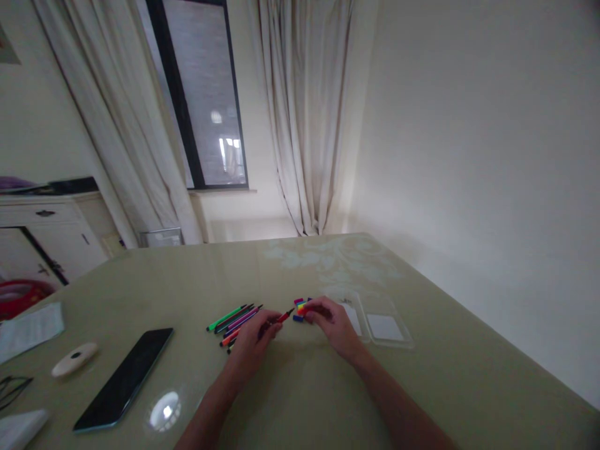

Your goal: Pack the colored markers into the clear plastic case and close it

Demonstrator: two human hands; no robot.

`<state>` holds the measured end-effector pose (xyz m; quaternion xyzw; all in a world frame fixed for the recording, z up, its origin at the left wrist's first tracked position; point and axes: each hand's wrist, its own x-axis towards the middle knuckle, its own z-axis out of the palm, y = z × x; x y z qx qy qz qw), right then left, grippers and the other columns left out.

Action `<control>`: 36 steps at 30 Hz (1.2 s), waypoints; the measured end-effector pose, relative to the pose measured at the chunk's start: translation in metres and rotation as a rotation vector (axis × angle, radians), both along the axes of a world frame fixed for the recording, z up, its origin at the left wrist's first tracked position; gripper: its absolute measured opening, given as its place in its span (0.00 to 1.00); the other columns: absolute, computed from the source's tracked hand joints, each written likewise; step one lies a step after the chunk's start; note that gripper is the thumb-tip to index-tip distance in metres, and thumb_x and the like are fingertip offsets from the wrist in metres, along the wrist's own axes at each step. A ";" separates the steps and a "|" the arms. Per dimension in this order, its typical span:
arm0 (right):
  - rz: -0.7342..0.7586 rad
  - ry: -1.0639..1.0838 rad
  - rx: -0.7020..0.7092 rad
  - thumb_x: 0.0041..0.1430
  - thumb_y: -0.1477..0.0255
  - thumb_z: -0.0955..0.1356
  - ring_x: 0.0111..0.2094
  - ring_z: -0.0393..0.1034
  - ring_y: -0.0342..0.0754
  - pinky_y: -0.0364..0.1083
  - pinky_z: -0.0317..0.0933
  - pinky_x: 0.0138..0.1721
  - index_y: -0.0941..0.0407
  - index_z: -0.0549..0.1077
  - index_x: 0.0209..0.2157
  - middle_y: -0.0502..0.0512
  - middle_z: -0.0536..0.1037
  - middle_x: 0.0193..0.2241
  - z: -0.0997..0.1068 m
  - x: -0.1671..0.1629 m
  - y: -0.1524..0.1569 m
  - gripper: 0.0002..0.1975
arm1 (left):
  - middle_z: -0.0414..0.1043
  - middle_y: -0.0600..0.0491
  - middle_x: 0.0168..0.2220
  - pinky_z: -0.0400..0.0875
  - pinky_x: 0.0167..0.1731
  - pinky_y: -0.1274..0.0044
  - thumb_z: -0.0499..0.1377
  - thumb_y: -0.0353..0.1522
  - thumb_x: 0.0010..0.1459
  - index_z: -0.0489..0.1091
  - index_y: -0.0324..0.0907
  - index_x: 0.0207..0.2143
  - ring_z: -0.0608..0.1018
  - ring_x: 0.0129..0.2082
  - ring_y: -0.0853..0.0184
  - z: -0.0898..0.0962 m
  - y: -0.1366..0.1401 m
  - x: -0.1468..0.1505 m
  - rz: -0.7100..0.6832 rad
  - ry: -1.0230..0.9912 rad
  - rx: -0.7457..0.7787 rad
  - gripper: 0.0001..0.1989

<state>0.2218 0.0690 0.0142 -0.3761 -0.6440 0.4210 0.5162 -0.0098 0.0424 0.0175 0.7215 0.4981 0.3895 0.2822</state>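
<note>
My left hand is closed around a red marker. The marker's dark bare tip points right, toward my other hand. My right hand is pinched at a red marker cap, partly hidden by the fingertips. Several loose caps, among them a blue cap, lie beside and under those fingers. To the left, partly behind my left hand, several capless markers lie side by side, including a green marker and an orange marker.
Right of my right hand lies an opened clear plastic case with white inserts. At the left are a black tablet, a white oval object, papers and a dark cable. A wall borders the table on the right.
</note>
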 end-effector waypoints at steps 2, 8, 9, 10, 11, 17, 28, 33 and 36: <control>0.020 0.051 -0.016 0.59 0.61 0.73 0.41 0.79 0.52 0.51 0.73 0.46 0.54 0.80 0.40 0.58 0.83 0.42 0.001 -0.001 0.000 0.12 | 0.80 0.50 0.41 0.72 0.42 0.71 0.55 0.42 0.66 0.75 0.45 0.43 0.78 0.41 0.60 0.000 -0.001 0.000 -0.006 0.003 0.018 0.14; 0.003 0.051 0.038 0.60 0.62 0.74 0.45 0.78 0.52 0.52 0.71 0.49 0.53 0.81 0.40 0.57 0.83 0.42 0.003 -0.003 -0.005 0.10 | 0.79 0.50 0.40 0.72 0.42 0.71 0.55 0.43 0.66 0.76 0.45 0.43 0.78 0.40 0.60 0.000 -0.001 0.000 -0.016 0.021 0.022 0.15; 0.003 0.034 0.058 0.60 0.62 0.74 0.46 0.78 0.52 0.52 0.71 0.50 0.53 0.81 0.39 0.57 0.83 0.42 0.003 -0.004 -0.006 0.10 | 0.79 0.50 0.40 0.72 0.42 0.71 0.55 0.43 0.66 0.76 0.45 0.43 0.78 0.40 0.60 -0.001 -0.001 0.000 -0.015 0.019 0.021 0.14; 0.004 0.019 0.078 0.60 0.62 0.74 0.46 0.77 0.52 0.51 0.70 0.51 0.52 0.81 0.39 0.56 0.82 0.42 0.003 -0.005 -0.007 0.09 | 0.79 0.50 0.40 0.71 0.42 0.71 0.55 0.42 0.66 0.76 0.45 0.43 0.78 0.41 0.60 -0.001 -0.001 0.000 -0.015 0.015 0.023 0.14; 0.009 0.004 0.093 0.60 0.62 0.74 0.45 0.78 0.51 0.51 0.70 0.50 0.52 0.81 0.39 0.56 0.82 0.41 0.004 -0.006 -0.008 0.09 | 0.79 0.50 0.40 0.71 0.42 0.72 0.56 0.42 0.66 0.76 0.45 0.43 0.78 0.41 0.60 -0.001 -0.001 0.001 -0.018 0.011 0.026 0.14; 0.026 -0.092 0.111 0.60 0.62 0.74 0.41 0.77 0.50 0.49 0.71 0.45 0.51 0.83 0.39 0.53 0.83 0.37 0.003 -0.005 -0.009 0.09 | 0.80 0.51 0.38 0.69 0.38 0.74 0.57 0.41 0.66 0.78 0.45 0.42 0.78 0.37 0.62 -0.003 -0.002 0.007 -0.035 0.011 0.036 0.13; 0.083 -0.082 0.051 0.56 0.59 0.76 0.39 0.78 0.51 0.49 0.70 0.44 0.52 0.84 0.36 0.54 0.83 0.35 -0.001 0.000 -0.004 0.11 | 0.79 0.53 0.34 0.65 0.31 0.77 0.56 0.42 0.67 0.78 0.44 0.42 0.76 0.31 0.65 0.000 -0.011 0.018 -0.026 0.006 0.007 0.15; -0.032 -0.150 0.039 0.64 0.59 0.71 0.41 0.78 0.52 0.51 0.70 0.46 0.53 0.82 0.42 0.56 0.84 0.40 0.001 0.008 0.001 0.14 | 0.77 0.53 0.32 0.65 0.34 0.77 0.57 0.38 0.65 0.76 0.43 0.35 0.75 0.31 0.66 0.004 -0.020 0.026 -0.094 0.232 0.063 0.11; -0.181 -0.391 0.173 0.68 0.63 0.67 0.44 0.75 0.53 0.52 0.67 0.49 0.53 0.81 0.44 0.57 0.82 0.42 -0.005 0.007 0.003 0.12 | 0.76 0.54 0.31 0.64 0.34 0.77 0.59 0.34 0.61 0.77 0.44 0.32 0.75 0.31 0.67 0.003 -0.029 0.033 -0.210 0.308 0.053 0.07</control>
